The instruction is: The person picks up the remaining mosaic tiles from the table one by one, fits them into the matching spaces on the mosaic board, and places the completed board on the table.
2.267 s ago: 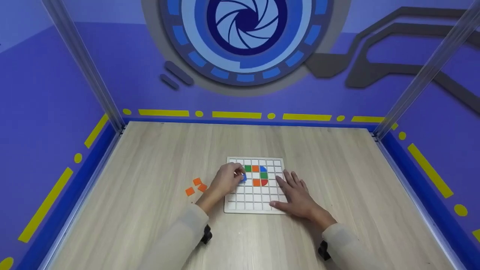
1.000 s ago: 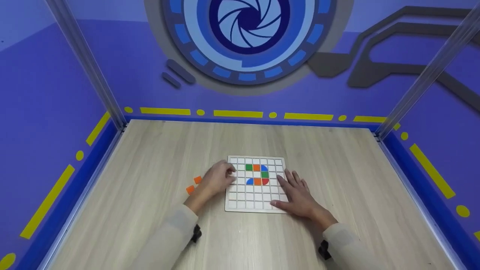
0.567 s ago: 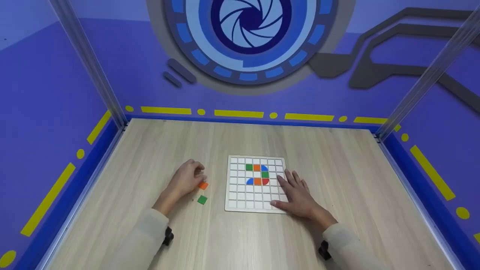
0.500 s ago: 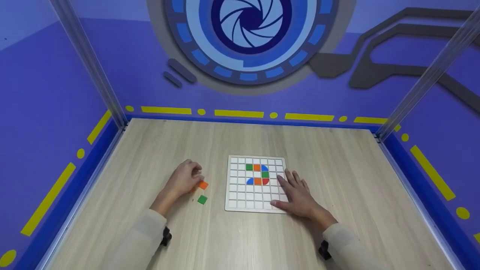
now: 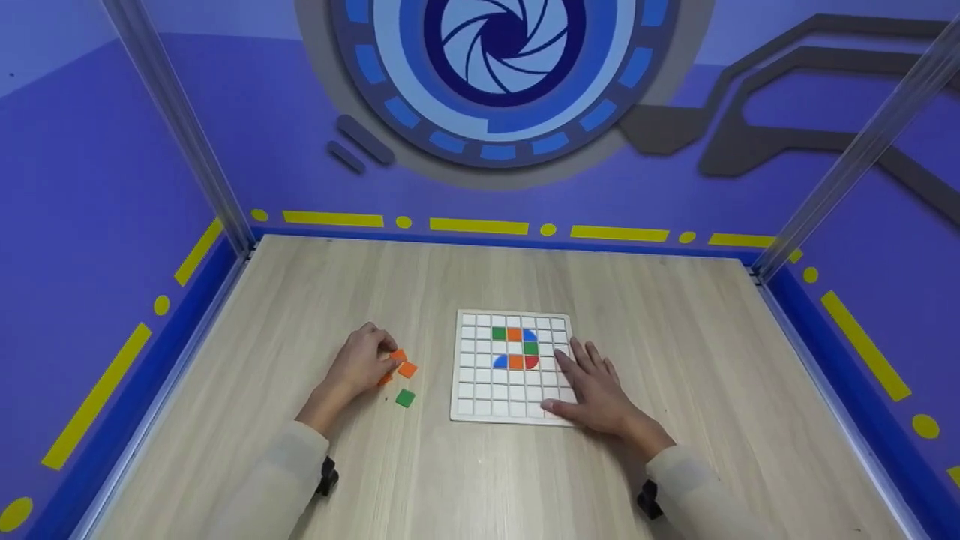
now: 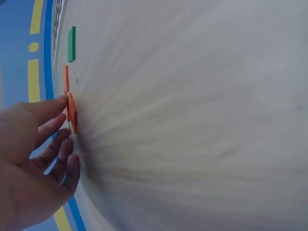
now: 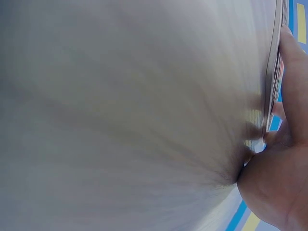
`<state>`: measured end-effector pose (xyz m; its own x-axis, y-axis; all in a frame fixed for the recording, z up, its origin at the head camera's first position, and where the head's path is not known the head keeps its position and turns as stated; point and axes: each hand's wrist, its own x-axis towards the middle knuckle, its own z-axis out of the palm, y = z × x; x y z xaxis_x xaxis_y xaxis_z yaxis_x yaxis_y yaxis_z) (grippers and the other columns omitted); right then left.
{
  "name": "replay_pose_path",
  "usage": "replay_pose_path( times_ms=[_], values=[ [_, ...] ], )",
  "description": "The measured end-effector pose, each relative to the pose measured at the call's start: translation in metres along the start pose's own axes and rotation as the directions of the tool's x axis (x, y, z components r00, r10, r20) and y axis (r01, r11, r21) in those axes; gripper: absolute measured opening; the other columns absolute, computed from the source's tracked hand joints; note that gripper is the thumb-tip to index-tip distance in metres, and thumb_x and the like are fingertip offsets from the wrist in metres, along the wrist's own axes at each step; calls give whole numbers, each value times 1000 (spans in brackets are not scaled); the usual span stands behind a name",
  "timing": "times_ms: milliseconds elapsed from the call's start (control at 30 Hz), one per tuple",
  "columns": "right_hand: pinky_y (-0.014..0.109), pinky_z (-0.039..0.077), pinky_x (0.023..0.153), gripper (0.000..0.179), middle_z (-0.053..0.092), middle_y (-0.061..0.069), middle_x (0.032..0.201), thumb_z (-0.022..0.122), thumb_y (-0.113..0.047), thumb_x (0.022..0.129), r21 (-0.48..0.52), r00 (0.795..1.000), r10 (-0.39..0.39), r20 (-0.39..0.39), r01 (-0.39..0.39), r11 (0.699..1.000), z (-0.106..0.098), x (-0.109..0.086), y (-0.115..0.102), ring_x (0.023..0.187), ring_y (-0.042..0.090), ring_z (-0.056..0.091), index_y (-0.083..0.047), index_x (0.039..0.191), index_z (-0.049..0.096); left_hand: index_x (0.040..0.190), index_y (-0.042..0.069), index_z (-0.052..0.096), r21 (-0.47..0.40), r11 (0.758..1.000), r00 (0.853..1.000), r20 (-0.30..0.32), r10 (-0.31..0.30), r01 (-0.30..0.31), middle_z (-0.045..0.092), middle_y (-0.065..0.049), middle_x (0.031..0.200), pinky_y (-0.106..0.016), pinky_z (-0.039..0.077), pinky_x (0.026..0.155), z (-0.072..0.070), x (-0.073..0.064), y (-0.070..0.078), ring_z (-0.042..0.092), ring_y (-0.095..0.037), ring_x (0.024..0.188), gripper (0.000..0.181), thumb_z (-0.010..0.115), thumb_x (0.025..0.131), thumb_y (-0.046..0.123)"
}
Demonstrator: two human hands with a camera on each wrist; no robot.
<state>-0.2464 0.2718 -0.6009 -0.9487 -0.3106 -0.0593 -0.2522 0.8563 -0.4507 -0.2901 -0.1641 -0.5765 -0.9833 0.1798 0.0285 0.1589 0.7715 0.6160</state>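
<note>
The left hand has its thumb and index fingertips at opposite edges of an orange square tile, pinching it at table level. Beside those fingers lie another orange tile and a third one, partly covered by the hand. Closer to the person is a green tile. The right hand rests with spread fingers on the right edge of a white gridded board. Green, orange, blue and red pieces sit in the board's upper middle cells, forming a curved figure with a blue rounded piece at its lower left.
The wood-grain table is bordered by a blue back wall and side walls with yellow dashes. Metal posts stand at the back corners. Dark wrist devices are worn at both sleeves.
The left hand has put the blue rounded piece into a cell, left the board and moved left to the loose orange tiles, uncovering the green tile. The right hand stays put.
</note>
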Motion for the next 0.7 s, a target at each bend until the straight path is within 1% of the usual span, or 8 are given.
replay_pose_path(
  times_ms=[100, 200, 300, 367, 467, 533, 600, 700],
  values=[
    [67, 3, 124, 106, 8, 15, 177, 67, -75, 89, 1, 1000, 0, -6, 0, 1000, 0, 0, 0, 162, 43, -1, -15, 168, 29, 110, 2, 72, -9, 1000, 1000, 3, 2, -2, 60, -9, 108, -46, 51, 96, 0, 0, 0, 59, -27, 104, 17, 79, 95, 9],
    [66, 2, 125, 105, 8, 14, 177, 68, -74, 89, 9, 1000, 6, -7, -6, 1000, 0, 0, -1, 162, 42, -1, -16, 168, 30, 109, 3, 69, -46, 999, 1000, 2, 11, -11, 62, -8, 104, -41, 52, 88, 2, 2, -2, 59, -23, 96, 17, 78, 95, 6],
    [65, 1, 125, 104, 8, 13, 177, 68, -74, 89, 11, 1000, 12, 0, -12, 1000, 0, 0, -1, 162, 41, -2, -17, 168, 30, 105, 5, 67, -90, 996, 999, -25, 24, -26, 63, -6, 98, -35, 52, 79, 4, 3, -3, 59, -19, 88, 16, 78, 95, 2],
    [65, 1, 125, 105, 7, 13, 177, 67, -75, 89, 9, 1000, 10, 3, -10, 1000, 1, 0, -1, 162, 42, -2, -17, 168, 30, 104, 7, 67, -109, 994, 998, -58, 26, -32, 63, -4, 96, -33, 52, 77, 5, 4, 0, 59, -16, 86, 13, 76, 96, 2],
    [65, 2, 125, 105, 7, 13, 177, 67, -75, 89, 1, 1000, 5, 2, -5, 1000, 0, 0, -2, 162, 42, -1, -17, 168, 30, 103, 9, 69, -129, 990, 992, -118, 40, -56, 65, -2, 97, -32, 53, 77, 6, 7, 10, 61, -15, 87, 9, 74, 99, 3],
    [65, 2, 125, 104, 8, 14, 177, 68, -73, 90, 1, 1000, 4, -4, -4, 1000, 0, 0, -1, 162, 43, -1, -16, 168, 30, 104, 10, 70, -149, 986, 989, -138, 59, -80, 66, -1, 99, -33, 55, 80, 7, 8, 20, 63, -15, 90, 7, 73, 100, 5],
    [65, 2, 125, 104, 8, 14, 177, 68, -72, 90, 0, 1000, 5, -6, -5, 1000, 0, 0, -1, 162, 43, -1, -16, 168, 30, 104, 11, 70, -176, 979, 987, -135, 85, -108, 67, -1, 101, -34, 57, 82, 10, 9, 31, 65, -15, 93, 7, 73, 100, 6],
    [65, 2, 125, 104, 7, 13, 177, 68, -73, 90, -3, 1000, 9, -1, -9, 1000, 0, 0, -1, 162, 42, -1, -16, 168, 29, 106, 11, 70, -208, 966, 985, -108, 132, -152, 67, 0, 103, -34, 58, 83, 17, 11, 47, 66, -15, 95, 7, 72, 101, 6]
  ],
)
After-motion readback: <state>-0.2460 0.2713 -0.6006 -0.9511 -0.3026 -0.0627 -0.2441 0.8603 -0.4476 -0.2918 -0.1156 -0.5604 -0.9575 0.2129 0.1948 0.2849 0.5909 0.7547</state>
